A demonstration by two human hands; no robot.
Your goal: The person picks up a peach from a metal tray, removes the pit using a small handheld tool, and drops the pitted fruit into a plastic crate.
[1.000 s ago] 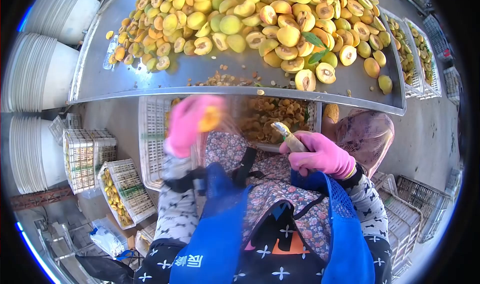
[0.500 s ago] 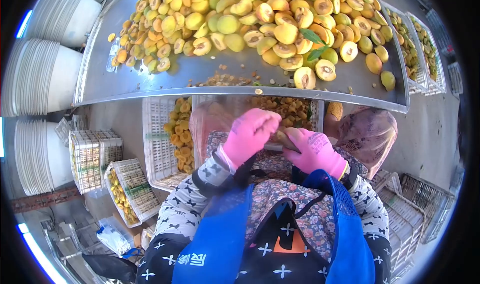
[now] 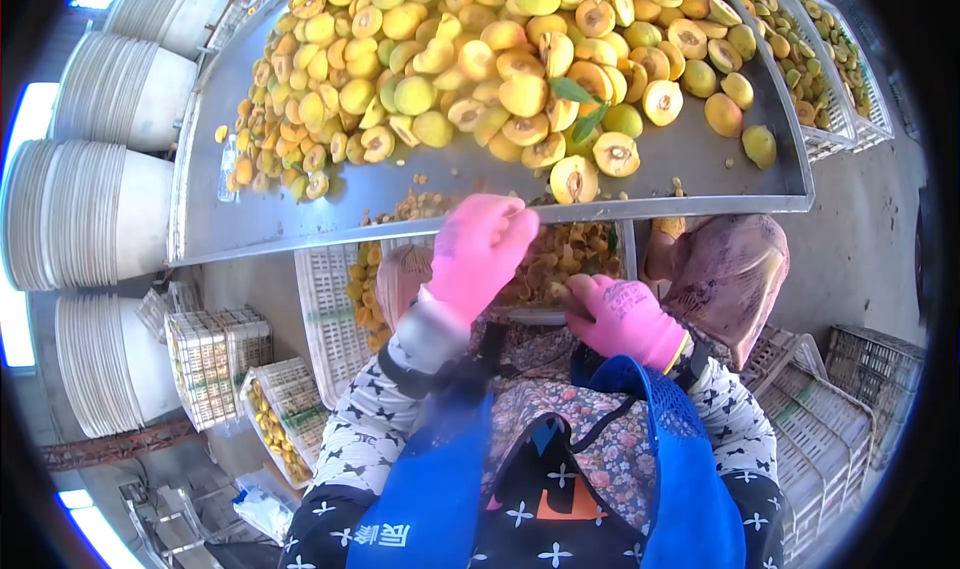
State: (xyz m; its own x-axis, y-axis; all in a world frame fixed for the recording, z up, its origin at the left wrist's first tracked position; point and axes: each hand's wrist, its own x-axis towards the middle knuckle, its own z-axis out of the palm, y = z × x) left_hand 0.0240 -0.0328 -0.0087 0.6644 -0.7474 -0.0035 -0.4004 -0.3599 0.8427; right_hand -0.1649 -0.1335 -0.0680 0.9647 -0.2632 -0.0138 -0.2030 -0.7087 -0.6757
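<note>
My left hand [image 3: 480,254], in a pink glove, is raised to the near rim of the metal table [image 3: 300,224]; its fingers bend forward and hide whatever is under them. Lower down over my lap, my right hand [image 3: 628,321], also in a pink glove, is fisted around a small knife [image 3: 568,296] of which only the tip shows. A big pile of yellow fruit [image 3: 470,59], whole and halved, covers the table. One halved fruit [image 3: 573,179] lies closest to my left hand, and loose pits [image 3: 420,206] lie along the rim.
Under the table are a white crate of halves [image 3: 345,299] and a lined tray of scraps [image 3: 565,254]. A pinkish bag [image 3: 728,274] is at right. Stacked white buckets [image 3: 90,209] stand on the left. Crates sit lower left [image 3: 215,364] and right [image 3: 835,409].
My left hand swung in from the left to meet the right hand, then rose to the table's rim. The right hand stayed low with the knife.
</note>
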